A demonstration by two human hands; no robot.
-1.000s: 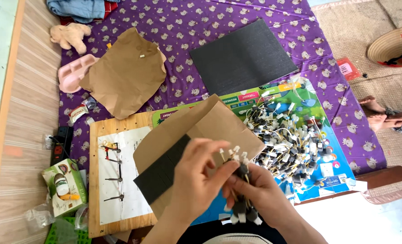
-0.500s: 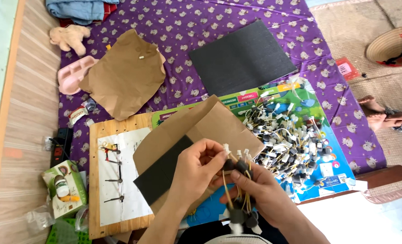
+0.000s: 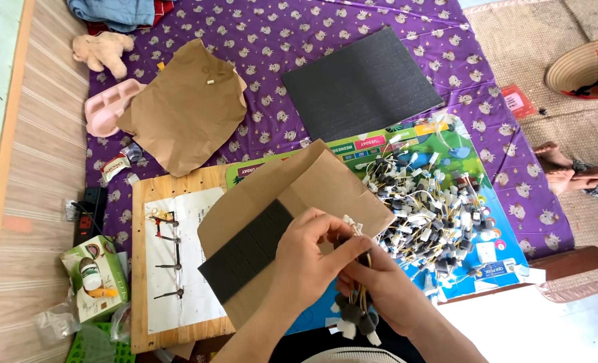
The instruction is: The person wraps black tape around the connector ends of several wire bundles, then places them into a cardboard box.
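- Two hands meet low in the middle of the view: our left hand (image 3: 309, 259) and our right hand (image 3: 386, 296) are both closed on one bundle of thin wires (image 3: 356, 306) with small tags and dark foam caps at the ends.
- We judge the bundle light and floppy; the wires bend freely and the caps dangle below the right hand, so a pinch at the gathered middle, where the strands run together, looks the surest hold.
- The loose ends look apt to snag; the big pile of similar wired pieces (image 3: 426, 208) lies just beside us to the right on the colourful poster (image 3: 487, 215).
- A brown paper sheet (image 3: 292, 195) with a dark foam pad (image 3: 245, 252) on it sits directly under and behind the left hand, its folded edge close to the fingers.
- The wooden board (image 3: 141, 323) with a white sheet and small pins lies to the left, near the floor's edge.
- Open room shows on the purple cloth (image 3: 272, 40) farther off, between the second brown paper (image 3: 185, 111) and the black foam panel (image 3: 363, 81).
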